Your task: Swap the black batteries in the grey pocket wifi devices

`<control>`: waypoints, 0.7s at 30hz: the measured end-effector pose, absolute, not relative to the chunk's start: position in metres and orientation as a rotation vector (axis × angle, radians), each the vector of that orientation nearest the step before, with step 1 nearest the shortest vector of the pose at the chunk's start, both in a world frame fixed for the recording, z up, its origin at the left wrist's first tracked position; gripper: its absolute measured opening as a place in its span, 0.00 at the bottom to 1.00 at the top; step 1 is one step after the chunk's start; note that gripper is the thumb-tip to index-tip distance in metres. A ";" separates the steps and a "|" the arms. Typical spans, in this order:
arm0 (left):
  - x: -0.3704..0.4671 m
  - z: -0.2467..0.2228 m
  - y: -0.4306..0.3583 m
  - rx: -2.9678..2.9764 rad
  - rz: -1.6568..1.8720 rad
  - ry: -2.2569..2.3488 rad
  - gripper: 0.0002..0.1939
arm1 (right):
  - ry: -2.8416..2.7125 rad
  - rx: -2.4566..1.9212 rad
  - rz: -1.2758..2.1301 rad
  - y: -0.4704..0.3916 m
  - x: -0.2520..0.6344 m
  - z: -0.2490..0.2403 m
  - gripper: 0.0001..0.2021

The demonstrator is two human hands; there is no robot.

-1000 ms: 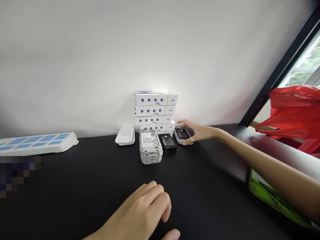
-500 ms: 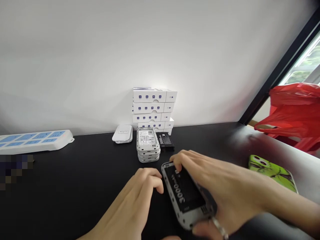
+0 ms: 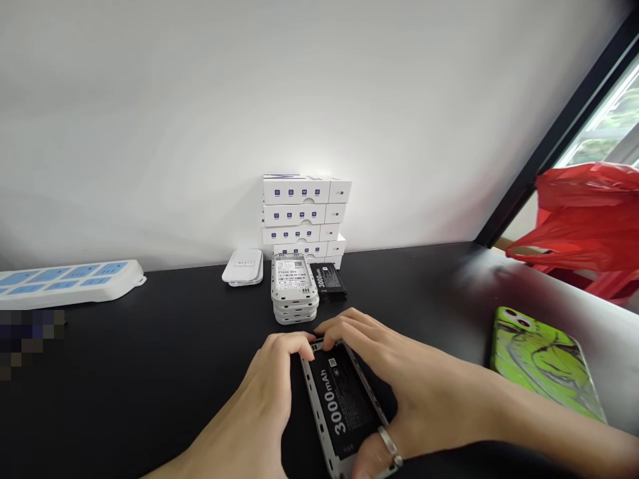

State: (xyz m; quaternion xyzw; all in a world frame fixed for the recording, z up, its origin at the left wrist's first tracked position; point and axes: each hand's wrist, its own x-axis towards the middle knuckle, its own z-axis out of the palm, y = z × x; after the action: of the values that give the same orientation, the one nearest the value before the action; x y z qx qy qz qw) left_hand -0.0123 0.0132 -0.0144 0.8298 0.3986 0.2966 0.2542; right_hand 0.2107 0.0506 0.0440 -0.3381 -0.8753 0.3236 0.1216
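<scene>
Low at the front is a white, rounded device casing [image 3: 316, 422], its open back upward, with a black 3000mAh battery [image 3: 344, 399] in its recess. My right hand [image 3: 399, 379] grips it from the right, fingertips at the far end and the ringed thumb at the near end. My left hand [image 3: 259, 406] is at its left, bent fingertips on the far left corner; the left thumb is hidden. Beyond the hands, a stack of similar open casings [image 3: 294, 283] stands with a printed label inside the top one. Beside it lie several black batteries [image 3: 329, 279].
White covers [image 3: 243, 266] are stacked left of the casings. Piled white boxes [image 3: 304, 216] stand against the wall. A white and blue power strip [image 3: 74, 283] lies at far left. At right are a green patterned phone case [image 3: 546, 359] and a red plastic bag [image 3: 589, 226].
The casing with its battery has moved left and nearer to me in my right hand. My left fingertips, apart from it before, now touch its far corner.
</scene>
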 end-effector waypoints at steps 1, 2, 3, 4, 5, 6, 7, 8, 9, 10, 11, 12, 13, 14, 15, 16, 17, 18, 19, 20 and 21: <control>-0.012 -0.014 0.013 2.253 0.803 1.085 0.43 | -2.545 -1.013 0.959 0.051 0.209 0.045 0.37; -0.012 -0.014 0.013 2.251 0.796 1.090 0.43 | -2.537 -1.048 0.985 0.052 0.207 0.046 0.37; -0.011 -0.013 0.013 2.242 0.787 1.102 0.42 | -2.529 -1.100 1.017 0.053 0.205 0.047 0.37; -0.011 -0.013 0.013 2.226 0.776 1.119 0.41 | -2.526 -1.158 1.043 0.054 0.203 0.048 0.37; -0.011 -0.013 0.013 2.208 0.760 1.130 0.40 | -2.529 -1.210 1.062 0.055 0.201 0.048 0.38; -0.011 -0.013 0.013 2.190 0.746 1.133 0.40 | -2.539 -1.256 1.069 0.056 0.199 0.048 0.38; -0.012 -0.013 0.013 2.174 0.738 1.122 0.39 | -2.551 -1.293 1.066 0.055 0.197 0.048 0.38; -0.012 -0.014 0.014 2.165 0.735 1.092 0.39 | -2.563 -1.324 1.057 0.054 0.195 0.048 0.38; -0.012 -0.014 0.014 2.165 0.737 1.053 0.40 | -2.569 -1.351 1.040 0.052 0.194 0.048 0.38; -0.012 -0.015 0.014 2.167 0.736 1.020 0.40 | -2.569 -1.374 1.012 0.050 0.193 0.048 0.38; -0.012 -0.015 0.014 2.165 0.731 1.003 0.40 | -2.564 -1.392 0.977 0.046 0.193 0.049 0.38; -0.013 -0.015 0.014 2.160 0.724 0.999 0.40 | -2.555 -1.403 0.935 0.043 0.194 0.051 0.37; -0.013 -0.015 0.014 2.155 0.718 1.006 0.40 | -2.540 -1.404 0.895 0.039 0.196 0.054 0.35; -0.013 -0.014 0.013 2.152 0.719 1.016 0.40 | -2.515 -1.408 0.871 0.035 0.198 0.056 0.32; -0.012 -0.014 0.013 2.147 0.726 1.017 0.40 | -2.480 -1.421 0.874 0.031 0.201 0.058 0.29; -0.012 -0.014 0.013 2.139 0.730 1.005 0.41 | -2.438 -1.438 0.906 0.028 0.205 0.060 0.27; -0.012 -0.013 0.013 2.130 0.733 0.983 0.41 | -2.390 -1.444 0.963 0.027 0.209 0.061 0.26; -0.012 -0.014 0.013 2.119 0.734 0.962 0.40 | -2.339 -1.433 1.038 0.026 0.213 0.062 0.26; -0.012 -0.014 0.013 2.112 0.733 0.951 0.40 | -2.292 -1.402 1.131 0.027 0.217 0.061 0.27; -0.012 -0.015 0.014 2.114 0.738 0.949 0.40 | -2.242 -1.355 1.241 0.029 0.220 0.060 0.27; -0.013 -0.016 0.014 2.123 0.752 0.959 0.40 | -2.184 -1.287 1.370 0.033 0.223 0.059 0.28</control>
State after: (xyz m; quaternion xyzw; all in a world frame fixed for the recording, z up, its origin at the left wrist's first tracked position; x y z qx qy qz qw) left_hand -0.0126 0.0144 -0.0162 0.8155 0.3686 0.2889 0.3400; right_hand 0.2232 0.0331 0.0590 -0.4428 -0.7516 0.4713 0.1300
